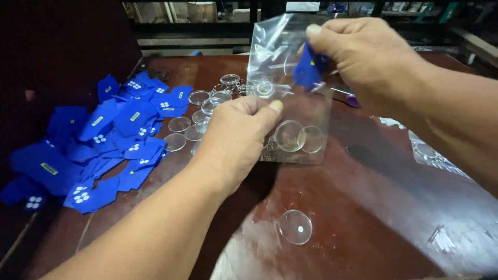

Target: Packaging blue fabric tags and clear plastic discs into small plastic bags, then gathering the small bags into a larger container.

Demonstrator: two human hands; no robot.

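Observation:
My left hand (pixel 236 137) pinches the left edge of a small clear plastic bag (pixel 282 57) held upright above the table. Inside the bag's lower part lie two clear round discs (pixel 298 137). My right hand (pixel 363 57) is at the bag's upper right and grips a small blue fabric piece (pixel 308 70) at the bag's opening. One clear round disc (pixel 295 226) lies alone on the dark red table (pixel 373 207) below the bag.
A heap of blue fabric pieces (pixel 109 140) with white dots and yellow marks covers the table's left side. Several clear discs and keyring parts (pixel 199 111) lie beside it, behind my left hand. Another clear bag (pixel 430 153) lies at the right. Dark shelving stands behind.

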